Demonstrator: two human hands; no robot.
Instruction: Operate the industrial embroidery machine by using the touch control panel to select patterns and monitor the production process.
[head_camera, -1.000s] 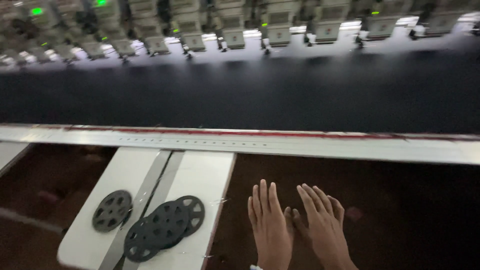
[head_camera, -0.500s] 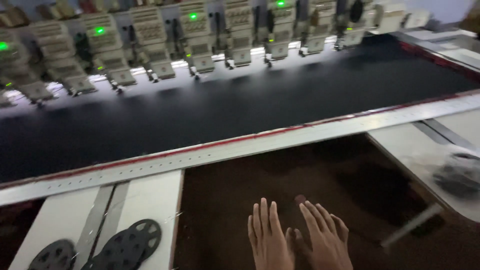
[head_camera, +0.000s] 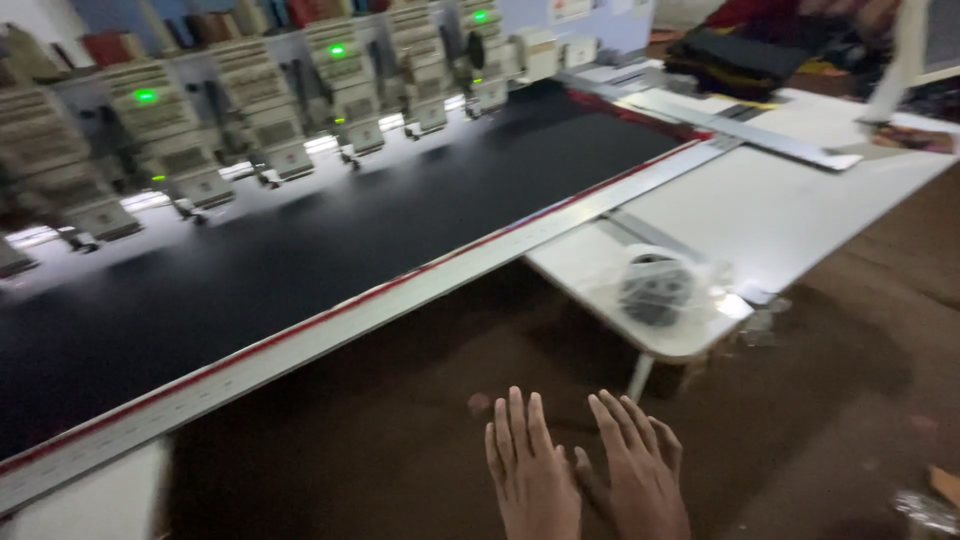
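Note:
My left hand (head_camera: 532, 476) and my right hand (head_camera: 640, 476) are held out side by side at the bottom of the head view, palms down, fingers spread, thumbs close together. Neither holds anything. They hover over a brown floor (head_camera: 400, 420), in front of the frame rail (head_camera: 330, 320) of a long embroidery machine. Black cloth (head_camera: 300, 240) is stretched flat on the machine bed under a row of sewing heads (head_camera: 270, 110) with green lamps. A clear plastic bag of dark round discs (head_camera: 655, 288) lies on the white table corner just beyond my right hand.
A white table (head_camera: 800, 200) extends to the right, with a metal bar (head_camera: 750, 130) across it. Dark folded fabric (head_camera: 740, 55) sits at the far right top. A white table leg (head_camera: 640, 375) stands near my right hand. Crumpled plastic (head_camera: 925, 510) lies at bottom right.
The view has swung to the right: the left table with dark discs has left the frame and the right table with the bagged discs has come in. My hands keep the same spread pose.

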